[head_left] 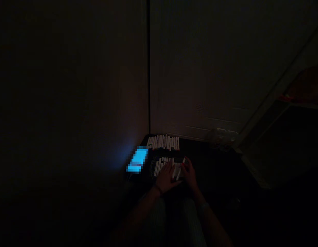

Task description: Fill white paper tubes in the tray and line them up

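Note:
In dim light, several white markers (163, 160) lie side by side in the near row on a dark surface. My left hand (166, 178) rests palm down over this row, fingers stretched and touching the markers. To its right, my right hand (189, 174) pinches a white marker (178, 173) that lies at a slant. A pale flat patch shows between the hands; what it is cannot be made out. Behind them lies a second row of white markers (162, 142), some with coloured ends. My fingers hide part of the near row.
A glowing blue phone-like screen (138, 160), blurred out, lies left of the markers by the wall (109, 103). Clear plastic containers (224, 137) stand at the back right of the dark tabletop (215, 164). A reddish object (306, 85) is at the far right.

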A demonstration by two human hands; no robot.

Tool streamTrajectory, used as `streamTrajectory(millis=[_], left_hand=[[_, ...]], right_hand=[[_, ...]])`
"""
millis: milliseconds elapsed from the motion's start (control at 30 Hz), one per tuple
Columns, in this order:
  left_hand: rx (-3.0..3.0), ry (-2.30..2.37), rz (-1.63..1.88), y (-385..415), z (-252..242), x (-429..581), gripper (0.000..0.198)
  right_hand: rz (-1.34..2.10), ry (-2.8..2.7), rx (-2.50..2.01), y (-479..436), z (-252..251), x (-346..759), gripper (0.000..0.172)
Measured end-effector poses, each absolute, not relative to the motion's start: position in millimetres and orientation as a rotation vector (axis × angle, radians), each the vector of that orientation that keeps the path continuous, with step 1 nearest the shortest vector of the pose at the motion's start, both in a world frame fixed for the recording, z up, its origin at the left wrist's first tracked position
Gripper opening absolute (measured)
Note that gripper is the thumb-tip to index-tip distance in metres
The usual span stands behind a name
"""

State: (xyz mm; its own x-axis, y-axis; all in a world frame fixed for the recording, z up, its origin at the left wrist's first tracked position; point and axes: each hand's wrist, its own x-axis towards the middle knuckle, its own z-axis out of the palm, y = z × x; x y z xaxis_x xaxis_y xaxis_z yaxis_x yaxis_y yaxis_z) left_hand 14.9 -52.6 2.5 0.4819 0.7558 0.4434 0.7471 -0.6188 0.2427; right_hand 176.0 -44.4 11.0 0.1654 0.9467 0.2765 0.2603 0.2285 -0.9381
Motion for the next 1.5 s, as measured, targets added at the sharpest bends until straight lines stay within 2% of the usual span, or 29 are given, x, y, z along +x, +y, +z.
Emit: streamTrajectory(millis=[267,667,900,1333,1433,1500], left_hand=[[2.8,1.24,0.611,-47,9,-15,0.073],[2.825,1.258,0.669,-38,8,-6,0.063],[2.81,1.274,0.665,-38,7,-6,0.064],[2.829,1.287,0.703,-40,7,-7,0.062],[2.837,1.282,0.706,-40,5,-7,0.066],[2.829,1.303,0.694,-40,5,-6,0.071]], right_hand=[[0.739,-1.346,-1.294,-45,9,178,0.052],[0.71,-1.383,-1.294,-30,18,187,0.045],[0.714,-1.479,-1.229,-15,30,176,0.039],[0.721,-1.545,-1.277,4,1,176,0.037],[0.61,-1.628,-1.336,7,-2,177,0.036],[0.419,-1.694,-1.375,9,-3,177,0.034]])
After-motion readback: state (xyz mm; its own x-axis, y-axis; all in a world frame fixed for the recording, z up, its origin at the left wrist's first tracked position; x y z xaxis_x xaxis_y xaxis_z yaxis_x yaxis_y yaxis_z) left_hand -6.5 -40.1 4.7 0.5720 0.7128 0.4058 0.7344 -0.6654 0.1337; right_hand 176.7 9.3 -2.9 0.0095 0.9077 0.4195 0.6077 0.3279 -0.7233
